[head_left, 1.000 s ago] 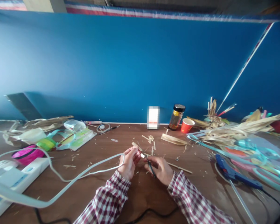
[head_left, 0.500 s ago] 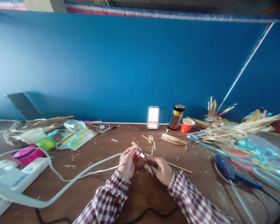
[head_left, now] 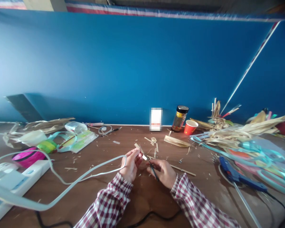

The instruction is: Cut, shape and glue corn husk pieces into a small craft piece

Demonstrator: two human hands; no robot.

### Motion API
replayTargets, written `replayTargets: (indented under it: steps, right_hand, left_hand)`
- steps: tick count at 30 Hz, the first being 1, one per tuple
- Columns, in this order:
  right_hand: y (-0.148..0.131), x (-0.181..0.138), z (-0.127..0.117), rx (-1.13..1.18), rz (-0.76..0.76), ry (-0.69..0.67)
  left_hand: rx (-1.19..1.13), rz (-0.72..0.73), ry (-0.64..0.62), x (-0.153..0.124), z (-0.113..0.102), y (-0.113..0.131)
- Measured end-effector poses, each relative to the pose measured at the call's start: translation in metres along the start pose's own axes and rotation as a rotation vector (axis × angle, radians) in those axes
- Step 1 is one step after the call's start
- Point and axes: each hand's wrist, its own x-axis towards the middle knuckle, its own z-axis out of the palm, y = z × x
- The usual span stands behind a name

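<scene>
Dry, matt strip [head_left: 137,146] in the left grip [head_left: 130,165]; beyond the right grip [head_left: 165,172], a glossy jar [head_left: 177,122] and paper cup [head_left: 190,127]; to its right, a smooth plastic glue gun [head_left: 242,179]; beneath both, a satiny wood-look surface [head_left: 143,199].

Red cup [head_left: 190,128]: 1; bottle [head_left: 178,120], left of cup: 1; glue gun [head_left: 239,178], right of cup: 1; black-handled tool [head_left: 153,171], nearer than cup: 1.

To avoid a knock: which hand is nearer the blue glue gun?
Right. The right hand is left of the blue glue gun, across bare tabletop; the left hand is farther left still.
</scene>
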Motion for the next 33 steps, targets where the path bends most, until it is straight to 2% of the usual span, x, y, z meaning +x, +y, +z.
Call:
replayTargets:
  steps: [33]
  right_hand:
    - [0.0051, 0.0008, -0.0018, -0.084, -0.025, 0.016]
  left_hand:
    - [-0.008, -0.004, 0.026, -0.0003, 0.0004, -0.0001]
